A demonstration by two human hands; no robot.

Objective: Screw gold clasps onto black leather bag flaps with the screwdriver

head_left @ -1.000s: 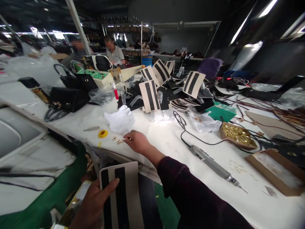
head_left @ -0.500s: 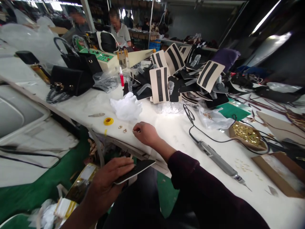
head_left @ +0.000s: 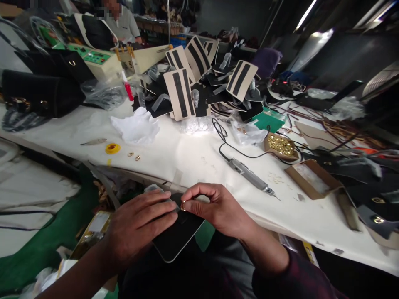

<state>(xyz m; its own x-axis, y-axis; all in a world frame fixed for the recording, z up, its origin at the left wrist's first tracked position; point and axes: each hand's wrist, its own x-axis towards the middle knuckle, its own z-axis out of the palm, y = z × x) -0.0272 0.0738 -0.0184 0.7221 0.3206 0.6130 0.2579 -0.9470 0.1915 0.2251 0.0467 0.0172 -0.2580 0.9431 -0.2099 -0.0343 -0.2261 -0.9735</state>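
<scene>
My left hand [head_left: 137, 216] grips a flat black panel [head_left: 179, 238] with a pale edge. Its fingers lie across the top, and the thumb is hidden. Clear plastic [head_left: 153, 188] shows at the panel's far edge. My right hand [head_left: 215, 207] pinches a small gold metal fitting [head_left: 183, 205] between thumb and forefinger, right at the panel's upper face beside my left fingertips. Whether the fitting touches the panel I cannot tell. Two similar gold fittings, one a gold ring [head_left: 130, 154] and the other a gold clasp piece [head_left: 137, 158], lie on the white table [head_left: 187, 155].
A grey electric screwdriver [head_left: 251, 174] with a black cord lies right. Behind it stands a box of gold parts [head_left: 280, 146]. Yellow tape [head_left: 112, 148] is at left, near crumpled white paper [head_left: 135, 126]. Striped beige panels [head_left: 179, 93] are heaped behind. A person [head_left: 124, 25] sits across the table.
My right hand has come back from the table to the panel with a gold fitting. The panel has been raised and turned to show its black face. The view has swung right.
</scene>
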